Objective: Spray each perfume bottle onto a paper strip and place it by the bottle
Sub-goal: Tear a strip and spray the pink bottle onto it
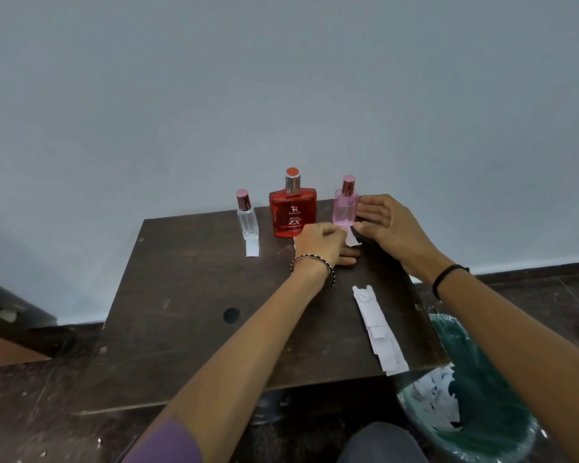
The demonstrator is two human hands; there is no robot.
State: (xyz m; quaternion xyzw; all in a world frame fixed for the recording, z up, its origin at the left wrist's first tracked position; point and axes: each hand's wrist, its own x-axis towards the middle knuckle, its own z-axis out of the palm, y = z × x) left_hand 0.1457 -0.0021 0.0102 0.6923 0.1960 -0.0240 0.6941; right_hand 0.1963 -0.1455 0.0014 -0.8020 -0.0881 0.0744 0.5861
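Our right hand point(386, 225) wraps loosely around the pink perfume bottle point(345, 208), fingers touching its side. Just below it, our left hand point(320, 243) pinches what seems to be a paper strip point(351, 238) against the dark table point(194, 295).
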